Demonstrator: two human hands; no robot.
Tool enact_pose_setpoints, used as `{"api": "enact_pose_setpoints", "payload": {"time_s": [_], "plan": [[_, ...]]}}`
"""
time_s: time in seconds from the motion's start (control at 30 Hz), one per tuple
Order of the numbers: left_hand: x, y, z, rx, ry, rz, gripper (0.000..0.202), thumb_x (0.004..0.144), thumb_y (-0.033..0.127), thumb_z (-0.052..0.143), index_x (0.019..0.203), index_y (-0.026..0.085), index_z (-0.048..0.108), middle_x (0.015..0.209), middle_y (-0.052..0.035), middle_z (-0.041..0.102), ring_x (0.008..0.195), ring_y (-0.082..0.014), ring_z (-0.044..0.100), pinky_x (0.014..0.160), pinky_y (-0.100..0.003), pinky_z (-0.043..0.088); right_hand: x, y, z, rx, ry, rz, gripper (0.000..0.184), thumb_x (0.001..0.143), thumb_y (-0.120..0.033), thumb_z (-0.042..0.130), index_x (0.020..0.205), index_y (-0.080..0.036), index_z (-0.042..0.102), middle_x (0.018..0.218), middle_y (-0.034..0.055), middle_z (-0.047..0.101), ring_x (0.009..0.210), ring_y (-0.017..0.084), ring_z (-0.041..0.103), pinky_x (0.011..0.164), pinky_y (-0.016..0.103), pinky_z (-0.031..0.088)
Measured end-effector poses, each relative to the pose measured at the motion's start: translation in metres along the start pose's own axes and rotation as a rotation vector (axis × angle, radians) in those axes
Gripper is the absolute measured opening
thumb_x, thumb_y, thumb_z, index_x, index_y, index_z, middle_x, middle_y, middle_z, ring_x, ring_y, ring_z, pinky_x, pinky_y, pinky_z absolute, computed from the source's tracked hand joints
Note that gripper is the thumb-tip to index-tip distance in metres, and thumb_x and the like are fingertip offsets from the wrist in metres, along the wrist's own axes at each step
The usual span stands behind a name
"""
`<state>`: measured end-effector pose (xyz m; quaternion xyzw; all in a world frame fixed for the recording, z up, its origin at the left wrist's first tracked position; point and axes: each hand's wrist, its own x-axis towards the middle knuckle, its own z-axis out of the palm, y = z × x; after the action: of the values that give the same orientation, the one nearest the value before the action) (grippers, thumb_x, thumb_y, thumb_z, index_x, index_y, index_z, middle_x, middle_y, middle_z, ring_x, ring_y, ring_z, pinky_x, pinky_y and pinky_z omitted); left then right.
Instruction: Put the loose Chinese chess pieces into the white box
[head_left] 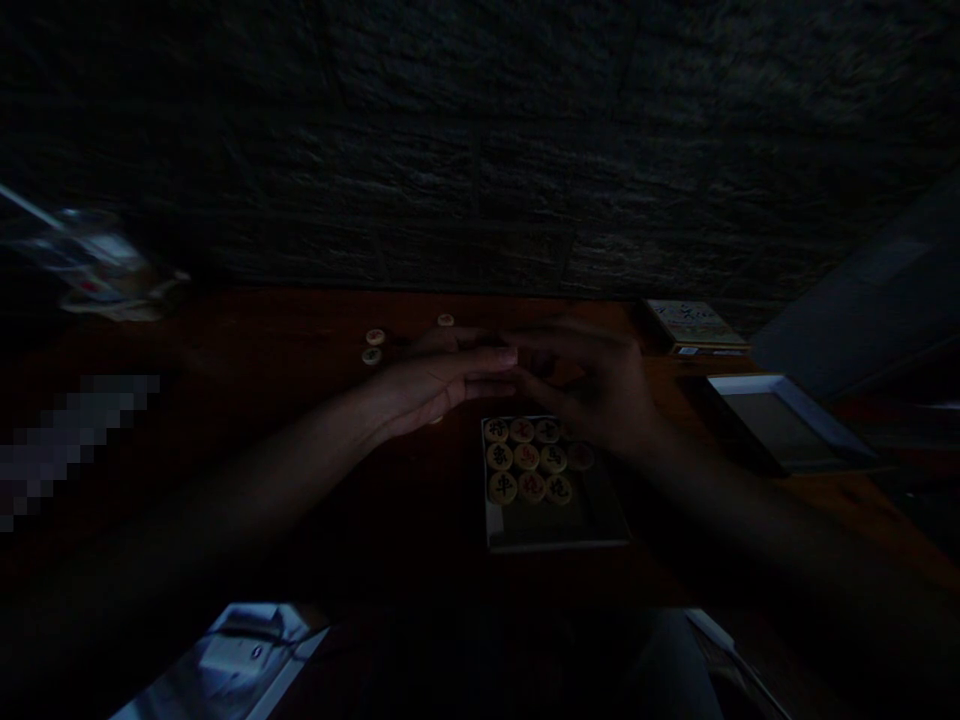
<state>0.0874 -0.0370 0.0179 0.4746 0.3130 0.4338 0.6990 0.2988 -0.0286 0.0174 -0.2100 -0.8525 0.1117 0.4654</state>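
The scene is very dim. My left hand reaches in from the left with fingers stretched out together, their tips meeting my right hand above the table. The right hand's fingers are curled and dark; I cannot make out whether they hold anything. Just below both hands lies a shallow box with several round wooden game pieces set in rows at its far end, each marked with a character. Three loose pieces lie on the dark wooden table beyond my left hand.
A small printed box and an open white box lid sit at the right. Clear plastic wrapping lies at the far left. A dark brick wall rises behind the table. White paper or packaging shows at the near edge.
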Motion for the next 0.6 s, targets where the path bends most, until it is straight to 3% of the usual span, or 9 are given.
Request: {"api": "enact_pose_setpoints", "payload": {"time_s": [0.23,0.47,0.6], "plan": [[-0.0011,0.0002,-0.0009,0.02,-0.026,0.005,0.02,0.084,0.02,0.089,0.103,0.016,0.084,0.108,-0.0095,0.083,0.096,-0.0165,0.078,0.087,-0.027,0.063,0.0002,0.0014,0.0009,0.042,0.004,0.014,0.034,0.092,-0.02,0.08,0.125,-0.024,0.08,0.109,0.007,0.08,0.083,0.018,0.073,0.075,0.03,0.059],[-0.0007,0.0004,-0.001,-0.004,-0.002,-0.03,0.018,0.086,0.026,0.086,0.098,0.013,0.082,0.097,-0.0109,0.082,0.087,-0.0185,0.078,0.085,-0.033,0.063,-0.0005,0.0025,0.0007,0.011,0.026,0.011,0.031,0.093,-0.027,0.081,0.125,-0.025,0.08,0.108,0.0063,0.08,0.077,0.016,0.07,0.073,0.031,0.059],[-0.0016,0.0012,-0.0011,0.047,0.001,-0.006,0.022,0.081,0.022,0.09,0.101,0.015,0.083,0.107,-0.0099,0.082,0.096,-0.0191,0.077,0.091,-0.032,0.062,-0.0009,0.0034,0.0003,0.013,-0.006,-0.004,0.032,0.094,-0.026,0.079,0.126,-0.024,0.08,0.109,0.0072,0.079,0.076,0.016,0.07,0.07,0.03,0.058]]}}
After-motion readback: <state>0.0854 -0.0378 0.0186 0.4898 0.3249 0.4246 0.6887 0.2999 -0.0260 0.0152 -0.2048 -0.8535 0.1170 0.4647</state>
